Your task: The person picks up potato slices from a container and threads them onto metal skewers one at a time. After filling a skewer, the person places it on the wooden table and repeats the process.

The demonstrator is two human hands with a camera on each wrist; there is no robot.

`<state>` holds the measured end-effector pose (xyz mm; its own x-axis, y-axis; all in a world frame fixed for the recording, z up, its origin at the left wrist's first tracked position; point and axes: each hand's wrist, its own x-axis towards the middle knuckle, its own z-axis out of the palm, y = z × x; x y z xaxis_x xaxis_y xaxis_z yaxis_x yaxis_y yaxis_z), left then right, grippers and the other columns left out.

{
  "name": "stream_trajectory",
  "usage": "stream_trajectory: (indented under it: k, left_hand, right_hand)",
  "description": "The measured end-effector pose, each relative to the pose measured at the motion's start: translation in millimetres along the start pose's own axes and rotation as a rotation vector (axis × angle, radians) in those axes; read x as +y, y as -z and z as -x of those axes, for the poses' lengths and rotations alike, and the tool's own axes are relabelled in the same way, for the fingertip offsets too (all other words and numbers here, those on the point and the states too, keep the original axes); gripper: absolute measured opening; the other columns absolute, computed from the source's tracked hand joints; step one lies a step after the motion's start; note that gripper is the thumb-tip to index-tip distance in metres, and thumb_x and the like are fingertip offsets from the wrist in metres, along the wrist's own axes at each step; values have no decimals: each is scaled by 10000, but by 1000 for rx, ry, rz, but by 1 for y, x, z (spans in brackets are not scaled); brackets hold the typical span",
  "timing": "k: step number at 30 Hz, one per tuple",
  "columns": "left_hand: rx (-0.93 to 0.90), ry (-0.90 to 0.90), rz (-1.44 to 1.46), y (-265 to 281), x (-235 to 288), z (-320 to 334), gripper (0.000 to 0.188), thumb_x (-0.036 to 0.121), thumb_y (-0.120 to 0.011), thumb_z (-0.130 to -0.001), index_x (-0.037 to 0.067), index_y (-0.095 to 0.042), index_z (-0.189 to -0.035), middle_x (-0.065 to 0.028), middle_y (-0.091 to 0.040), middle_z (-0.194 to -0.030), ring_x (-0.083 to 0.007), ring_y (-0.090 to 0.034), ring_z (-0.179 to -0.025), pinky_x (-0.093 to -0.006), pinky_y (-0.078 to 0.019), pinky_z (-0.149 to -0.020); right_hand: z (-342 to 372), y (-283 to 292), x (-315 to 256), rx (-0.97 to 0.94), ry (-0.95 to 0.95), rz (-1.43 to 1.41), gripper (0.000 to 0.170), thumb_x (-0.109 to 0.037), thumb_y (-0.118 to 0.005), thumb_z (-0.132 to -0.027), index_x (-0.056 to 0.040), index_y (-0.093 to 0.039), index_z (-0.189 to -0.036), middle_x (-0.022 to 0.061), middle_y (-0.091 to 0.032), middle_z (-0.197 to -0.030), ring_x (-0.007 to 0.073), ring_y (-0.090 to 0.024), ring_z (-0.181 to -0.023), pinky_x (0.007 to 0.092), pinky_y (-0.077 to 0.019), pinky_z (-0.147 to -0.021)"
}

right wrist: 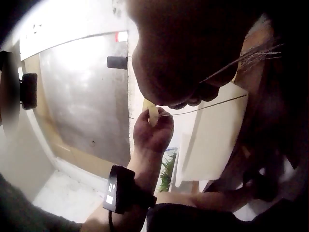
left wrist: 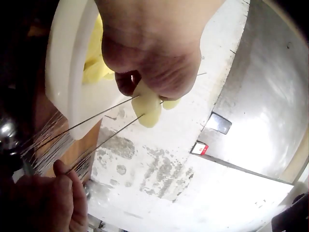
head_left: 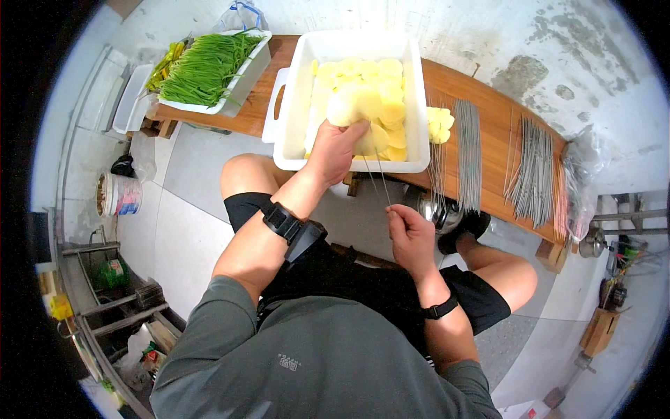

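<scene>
Above the white tub [head_left: 421, 112] of yellow potato slices [head_left: 392, 112], my left hand [head_left: 335, 150] holds several round slices [head_left: 356, 101]. Two thin metal skewers [head_left: 382, 174] run from a slice down to my right hand [head_left: 412, 241], which pinches their lower ends. In the left wrist view the skewer points enter a pale slice [left wrist: 146, 111] under my left hand [left wrist: 149, 63], with my right hand [left wrist: 53, 200] at lower left. The right wrist view has a slice [right wrist: 153, 116] in my left hand [right wrist: 153, 133]; my right hand [right wrist: 188, 53] is dark and close.
Right of the tub, finished slices [head_left: 440, 126] sit on skewers, beside bundles of grey skewers [head_left: 467, 157] on the wooden table [head_left: 495, 153]. A container of green stalks [head_left: 209, 70] stands at the left end. A bucket [head_left: 117, 194] is on the floor.
</scene>
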<state>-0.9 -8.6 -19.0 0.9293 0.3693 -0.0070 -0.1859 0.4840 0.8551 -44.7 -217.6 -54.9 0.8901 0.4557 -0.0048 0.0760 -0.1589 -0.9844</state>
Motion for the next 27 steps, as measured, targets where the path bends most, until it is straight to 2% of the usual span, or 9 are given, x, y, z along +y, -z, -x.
stream_trajectory:
  k: [12, 14, 18, 20, 22, 23, 25, 27]
  left_hand:
    - [-16, 31, 12, 2, 1, 3, 300, 13, -518, -932, -5, -548, -1229, -71, -611, -1183, -156, -585, -1069, -302, -473, -928]
    - [36, 153, -59, 2, 1, 7, 304, 6, -519, -926, -5, -548, -1228, -74, -611, -1178, -160, -584, -1069, -307, -476, -929]
    - [7, 93, -34, 1, -12, 7, 321, -2, -518, -922, -5, -534, -1243, -81, -599, -1199, -168, -583, -1073, -315, -477, -932]
    - [21, 96, -44, 0, -11, 8, 322, 69, -520, -943, 2, -521, -1258, -94, -588, -1220, -191, -588, -1078, -329, -488, -923]
    - [33, 121, 67, -4, 3, 7, 327, 118, -515, -953, 6, -519, -1261, -98, -585, -1225, -202, -591, -1081, -336, -494, -915]
    - [45, 148, 176, -6, 10, 6, 339, 167, -510, -963, 11, -518, -1264, -102, -582, -1230, -212, -594, -1083, -342, -500, -906]
    - [87, 188, 200, -11, 21, 1, 347, 203, -510, -965, 13, -525, -1255, -101, -589, -1219, -214, -597, -1080, -341, -505, -897]
    - [122, 222, 224, -10, 21, -6, 359, 238, -510, -966, 15, -532, -1246, -101, -596, -1208, -215, -601, -1077, -341, -510, -888]
  right_hand:
    - [-4, 1, -3, 1, 42, 23, 150, -86, -613, -904, 31, -649, -990, 87, -610, -685, 83, -519, -607, 239, -445, -574]
    - [-5, 1, -4, 0, 43, 13, 151, -85, -612, -905, 32, -649, -992, 88, -610, -685, 83, -516, -604, 241, -445, -572]
    - [-11, -1, -4, 34, 61, 4, 140, -83, -619, -900, 22, -653, -986, 90, -619, -694, 86, -548, -629, 245, -459, -588]
    - [-11, 0, -5, 48, 69, 3, 135, -82, -626, -894, 16, -656, -982, 95, -626, -700, 91, -564, -636, 249, -466, -595]
    - [-11, 2, -7, 58, 114, 168, 135, -73, -642, -872, 1, -658, -983, 132, -651, -744, 161, -637, -651, 275, -496, -619]
    - [-12, 2, -6, 57, 113, 168, 135, -73, -642, -872, 1, -658, -983, 132, -651, -744, 161, -637, -651, 275, -496, -619]
    - [-12, 3, 0, 78, 227, 260, 146, -70, -647, -856, -10, -658, -989, 175, -661, -802, 266, -671, -685, 312, -517, -635]
    - [-12, 3, 3, 70, 233, 268, 147, -69, -645, -854, -13, -658, -990, 183, -661, -818, 296, -671, -712, 325, -522, -642]
